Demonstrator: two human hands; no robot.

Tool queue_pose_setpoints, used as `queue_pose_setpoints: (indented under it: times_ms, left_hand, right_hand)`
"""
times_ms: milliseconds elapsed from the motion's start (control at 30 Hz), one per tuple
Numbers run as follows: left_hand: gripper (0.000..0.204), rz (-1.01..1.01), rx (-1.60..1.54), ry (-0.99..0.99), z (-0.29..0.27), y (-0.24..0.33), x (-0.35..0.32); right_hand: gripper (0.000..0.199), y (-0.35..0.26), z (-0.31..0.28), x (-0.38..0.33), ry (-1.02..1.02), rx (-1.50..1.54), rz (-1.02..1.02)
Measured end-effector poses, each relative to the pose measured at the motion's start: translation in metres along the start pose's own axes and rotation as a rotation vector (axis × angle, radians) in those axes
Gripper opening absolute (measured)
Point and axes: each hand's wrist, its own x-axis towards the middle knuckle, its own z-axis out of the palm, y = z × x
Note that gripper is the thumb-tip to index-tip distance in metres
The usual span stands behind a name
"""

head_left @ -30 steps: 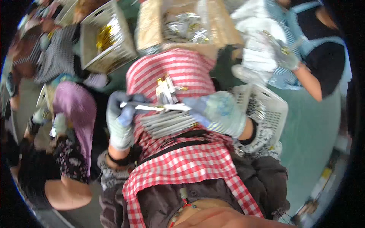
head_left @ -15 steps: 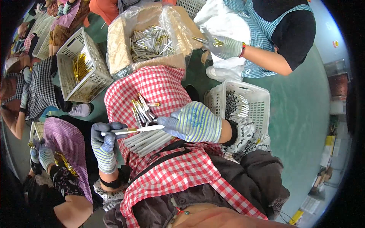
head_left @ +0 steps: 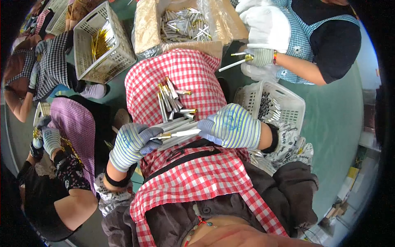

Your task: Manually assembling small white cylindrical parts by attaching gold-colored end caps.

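Observation:
My left hand [head_left: 133, 145] and my right hand [head_left: 232, 126], both in striped grey-coated gloves, hold one slim white pen-like tube with a gold middle [head_left: 187, 133] between them, level above my lap. The left fingers close round its gold-ended side; the right fingers pinch the white end. Beneath it, a bundle of plain whitish tubes [head_left: 175, 123] lies across my red checked apron [head_left: 185, 181]. Just beyond sits a loose pile of short silver pieces with gold tips [head_left: 168, 98].
An open lined carton [head_left: 146, 29] of silver pieces stands ahead. White crates flank it: one on the left [head_left: 111, 61] with gold and white rods, one on the right [head_left: 290, 103] with dark-ended tubes. A co-worker's gloved hand [head_left: 261, 57] holds tubes at upper right; others sit left.
My left hand has turned over, its back now facing up, and covers more of the pen-like tube. Both hands still hold it. The whole view has shifted, and the co-worker's hand is lower.

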Motion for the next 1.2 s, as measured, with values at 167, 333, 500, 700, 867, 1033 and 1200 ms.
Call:
queue_pose_setpoints:
  times_ms: [167,333,500,700,867,1033,1200]
  left_hand:
    - [0.041,0.104,0.277,0.047,0.002,0.007,0.003]
    - [0.039,0.127,0.320,0.090,0.005,0.003,0.008]
    - [0.033,0.059,0.159,0.053,0.010,-0.002,0.010]
    - [0.029,-0.056,-0.001,-0.092,0.021,-0.001,0.011]
    - [0.032,-0.077,-0.051,-0.062,0.029,-0.002,0.012]
    - [0.038,-0.080,0.049,-0.145,0.034,0.011,0.008]
    - [0.044,0.048,0.165,-0.141,0.055,0.022,0.017]
  right_hand:
    - [0.025,0.007,0.017,-0.003,-0.171,0.610,0.245]
    - [0.032,0.012,0.003,0.012,-0.467,1.056,0.503]
    - [0.036,0.010,0.020,0.002,-0.279,0.606,0.342]
    - [0.025,0.011,0.029,-0.007,-0.184,0.158,0.188]
    - [0.023,0.012,0.026,-0.012,-0.098,-0.004,0.087]
    - [0.027,0.013,0.028,-0.025,-0.192,0.391,0.273]
    - [0.029,0.012,0.032,-0.052,-0.338,0.382,0.335]
